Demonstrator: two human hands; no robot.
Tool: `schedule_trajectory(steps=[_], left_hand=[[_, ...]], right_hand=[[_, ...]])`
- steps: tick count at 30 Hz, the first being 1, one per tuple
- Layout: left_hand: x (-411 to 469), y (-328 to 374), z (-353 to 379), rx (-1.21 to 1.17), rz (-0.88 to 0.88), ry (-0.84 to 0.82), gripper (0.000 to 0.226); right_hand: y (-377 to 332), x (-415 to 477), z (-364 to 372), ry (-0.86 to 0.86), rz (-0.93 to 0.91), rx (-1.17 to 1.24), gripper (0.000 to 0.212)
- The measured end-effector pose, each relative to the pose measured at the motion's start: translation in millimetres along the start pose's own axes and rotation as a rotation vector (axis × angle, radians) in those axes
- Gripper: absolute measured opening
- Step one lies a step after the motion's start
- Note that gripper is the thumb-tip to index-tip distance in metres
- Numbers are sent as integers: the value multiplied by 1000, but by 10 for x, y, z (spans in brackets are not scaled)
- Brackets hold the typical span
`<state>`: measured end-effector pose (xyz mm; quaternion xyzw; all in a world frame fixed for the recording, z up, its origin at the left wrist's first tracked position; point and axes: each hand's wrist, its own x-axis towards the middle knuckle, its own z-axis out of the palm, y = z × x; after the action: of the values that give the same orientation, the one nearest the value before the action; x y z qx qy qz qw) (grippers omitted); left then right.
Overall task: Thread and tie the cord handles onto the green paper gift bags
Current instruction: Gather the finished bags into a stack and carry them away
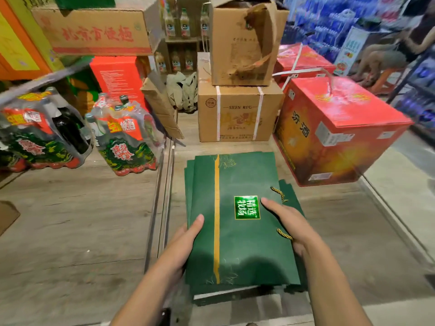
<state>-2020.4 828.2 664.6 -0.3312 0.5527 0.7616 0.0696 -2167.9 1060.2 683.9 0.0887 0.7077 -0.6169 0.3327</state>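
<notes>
A stack of flat green paper gift bags [237, 243] lies on the floor in front of me, each with a gold stripe and a shiny green label. A green and gold cord handle [279, 192] shows at the right edge of the top bag, with its other end [284, 234] nearer to me. My left hand [183, 241] holds the stack's left edge, thumb on top and fingers hidden beneath. My right hand [289, 222] lies on the top bag's right side with the fingers fairly straight, covering part of the cord.
A red carton [336, 128] stands right of the bags, taped brown cartons [240, 114] behind them. Shrink-wrapped bottle packs [124, 135] sit at the left. A metal floor track [162, 196] runs along the stack's left side. A seated person [395, 50] is at the far right.
</notes>
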Motion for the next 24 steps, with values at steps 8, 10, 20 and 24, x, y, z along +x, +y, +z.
schedule_trajectory(steps=[8, 10, 20, 24], left_hand=[[103, -139, 834, 43, -19, -12, 55], [130, -174, 930, 53, -29, -27, 48], [332, -40, 745, 339, -91, -53, 87], [393, -58, 573, 422, -137, 28, 130]], right_hand=[[-25, 140, -732, 23, -8, -257, 70], [-31, 193, -820, 72, -6, -391, 68], [190, 457, -937, 238, 4, -500, 120], [326, 549, -955, 18, 151, -264, 127]])
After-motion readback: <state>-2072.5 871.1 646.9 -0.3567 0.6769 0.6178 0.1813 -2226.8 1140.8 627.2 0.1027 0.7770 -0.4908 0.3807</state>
